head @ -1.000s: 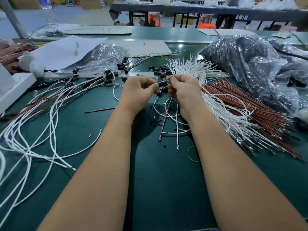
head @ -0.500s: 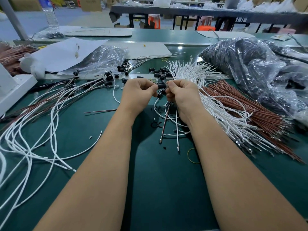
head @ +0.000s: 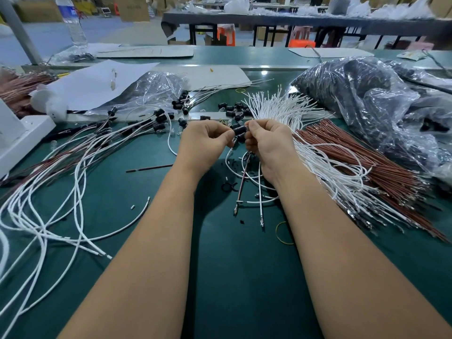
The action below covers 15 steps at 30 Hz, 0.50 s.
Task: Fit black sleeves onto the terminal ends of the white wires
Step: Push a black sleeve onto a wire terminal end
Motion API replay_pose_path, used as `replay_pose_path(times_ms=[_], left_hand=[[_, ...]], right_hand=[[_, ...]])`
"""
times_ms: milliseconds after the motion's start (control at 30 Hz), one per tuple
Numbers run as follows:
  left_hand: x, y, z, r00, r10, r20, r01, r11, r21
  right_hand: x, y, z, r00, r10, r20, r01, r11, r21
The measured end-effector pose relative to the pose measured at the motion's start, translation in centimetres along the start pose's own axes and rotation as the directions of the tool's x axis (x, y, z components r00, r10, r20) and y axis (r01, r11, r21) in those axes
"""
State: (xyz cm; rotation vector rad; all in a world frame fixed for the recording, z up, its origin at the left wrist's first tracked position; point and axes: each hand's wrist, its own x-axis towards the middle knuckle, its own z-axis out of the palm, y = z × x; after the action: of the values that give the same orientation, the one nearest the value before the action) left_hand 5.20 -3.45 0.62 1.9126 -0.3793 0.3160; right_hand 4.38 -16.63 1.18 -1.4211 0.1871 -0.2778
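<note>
Both hands meet above the green table. My left hand [head: 204, 140] pinches one end of a black sleeve [head: 239, 130], and my right hand [head: 267, 140] pinches its other end with curled fingers. White and brown wires [head: 247, 177] hang down from under the right hand, with metal terminals at their lower ends. A second black sleeve sits just below the held one, partly hidden by the fingers. A fan of loose white wires [head: 281, 108] lies behind the right hand. Loose black sleeves [head: 232, 110] are scattered just beyond the hands.
Finished white wires with sleeves [head: 49, 192] spread over the left of the table. A bundle of brown wires [head: 367, 167] lies at the right. Clear plastic bags [head: 367, 99] of dark parts fill the back right. White paper [head: 93, 84] and a white box [head: 22, 133] sit at left.
The hands have stayed together on the black sleeve and shifted only slightly; the view has tilted a little.
</note>
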Motion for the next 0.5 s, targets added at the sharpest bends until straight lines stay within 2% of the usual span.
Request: replay_pose_path(times_ms=[167,233,300,500], left_hand=[[0.25,-0.05,-0.53,1.000,-0.012,0.020,0.012,1.000,-0.008],[0.33,-0.14,-0.61,0.999,-0.021,0.039,0.022,1.000,-0.014],[0.32,-0.22,-0.63,0.998,-0.036,0.042,0.037,0.999,-0.017],[0.27,-0.31,-0.67,0.996,-0.086,0.009,0.086,0.996,-0.031]], right_hand=[[0.31,-0.34,-0.20,0.997,-0.071,0.014,0.072,0.980,-0.187],[0.48,-0.47,-0.44,0.990,-0.136,0.029,0.138,0.933,-0.333],[0.51,-0.60,-0.58,0.983,-0.179,0.046,0.183,0.900,-0.395],[0.13,-0.49,-0.77,0.994,-0.068,0.084,0.085,0.975,-0.207]])
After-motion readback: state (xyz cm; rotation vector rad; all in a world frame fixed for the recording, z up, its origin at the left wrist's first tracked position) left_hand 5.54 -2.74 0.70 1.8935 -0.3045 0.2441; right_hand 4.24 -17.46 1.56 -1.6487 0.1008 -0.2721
